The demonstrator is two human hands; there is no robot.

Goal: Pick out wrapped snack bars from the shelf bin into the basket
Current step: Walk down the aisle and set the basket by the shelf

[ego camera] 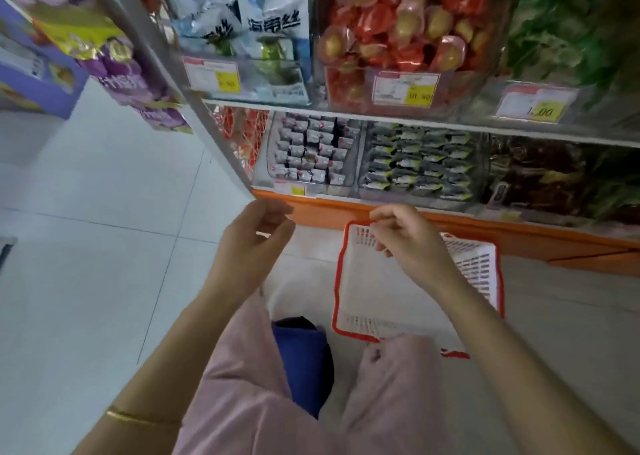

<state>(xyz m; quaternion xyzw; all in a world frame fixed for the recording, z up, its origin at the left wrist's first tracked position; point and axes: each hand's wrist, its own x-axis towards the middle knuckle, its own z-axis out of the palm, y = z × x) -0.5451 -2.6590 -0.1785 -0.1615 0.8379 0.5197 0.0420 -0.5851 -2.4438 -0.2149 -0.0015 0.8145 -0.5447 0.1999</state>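
Seen from above, a person stands at a shop shelf. The wrapped snack bars (310,153), grey and pink, lie in rows in a clear shelf bin (272,150) at mid-frame, above and beyond both hands and touching neither. Just right of it, a second bin holds dark bars with yellow-green ends (420,165).

The left hand (254,243) hangs below the first bin, its fingers loosely curled and holding nothing. The right hand (410,243) hovers over the far rim of the basket (367,292), its back to the camera and its fingers bent downward. Whether they pinch anything cannot be told.

The basket is white with a red rim and sits on the pale floor (104,212), close against the shelf's orange base (450,222). No bars show on its visible bottom. Open tile spreads to the left.

The right forearm covers part of the basket's right side, and pink trouser legs (249,385) cut off its near edge. The upper-shelf goods and the price tags are blurred.
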